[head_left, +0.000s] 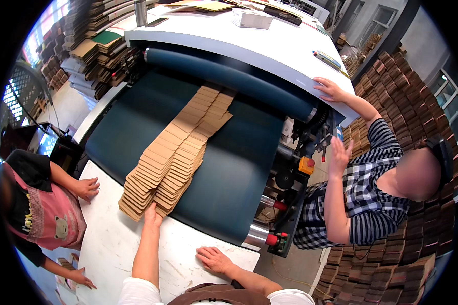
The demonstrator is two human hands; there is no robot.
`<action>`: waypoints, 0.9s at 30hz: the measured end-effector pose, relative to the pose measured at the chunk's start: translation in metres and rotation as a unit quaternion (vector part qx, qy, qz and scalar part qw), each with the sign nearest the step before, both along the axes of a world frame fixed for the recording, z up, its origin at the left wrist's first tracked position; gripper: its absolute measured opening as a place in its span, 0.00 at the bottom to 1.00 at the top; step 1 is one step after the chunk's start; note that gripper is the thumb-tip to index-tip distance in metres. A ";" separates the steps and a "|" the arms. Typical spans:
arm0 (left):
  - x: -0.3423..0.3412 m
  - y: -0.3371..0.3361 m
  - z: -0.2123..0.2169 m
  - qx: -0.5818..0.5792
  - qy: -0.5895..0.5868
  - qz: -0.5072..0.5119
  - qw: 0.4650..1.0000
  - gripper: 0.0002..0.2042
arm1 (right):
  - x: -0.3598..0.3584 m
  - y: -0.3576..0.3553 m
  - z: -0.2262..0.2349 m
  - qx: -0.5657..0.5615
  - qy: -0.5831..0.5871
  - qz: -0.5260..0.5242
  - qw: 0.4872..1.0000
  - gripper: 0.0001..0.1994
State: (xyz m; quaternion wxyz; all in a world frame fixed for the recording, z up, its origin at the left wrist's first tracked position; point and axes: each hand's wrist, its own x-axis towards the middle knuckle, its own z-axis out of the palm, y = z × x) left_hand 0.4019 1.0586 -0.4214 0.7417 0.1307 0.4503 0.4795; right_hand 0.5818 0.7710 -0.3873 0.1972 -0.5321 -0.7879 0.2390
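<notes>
Left grip (151, 215) unclear under cardboard pieces (163, 152), right grip (215, 260) loose on table (112, 244); roller (229, 76) beyond

The bare left forearm (146, 254) reaches almost straight forward from a short white fabric sleeve (140, 291), the bare left hand (152, 216) at its end extended, most of its fingers hidden. The bare right forearm (254, 279) slants inward and forward from a matching white sleeve (291, 297) — the bare right hand (213, 260) lying palm down, fingers slightly bent and loosely spread.
</notes>
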 end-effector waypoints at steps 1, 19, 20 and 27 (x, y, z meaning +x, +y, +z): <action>-0.003 -0.001 -0.001 -0.011 -0.009 0.009 1.000 0.19 | -0.003 0.000 -0.001 0.000 0.009 0.001 1.000 0.23; -0.057 -0.023 -0.042 -0.037 -0.034 -0.016 0.999 0.20 | -0.005 -0.011 -0.011 -0.041 -0.012 0.019 0.999 0.21; -0.058 -0.025 -0.038 -0.036 -0.031 -0.017 0.999 0.20 | -0.005 -0.010 -0.013 -0.041 -0.013 0.021 0.999 0.21; -0.036 -0.029 -0.027 0.062 -0.062 -0.028 0.996 0.23 | 0.015 0.004 0.022 0.036 -0.002 0.008 0.999 0.20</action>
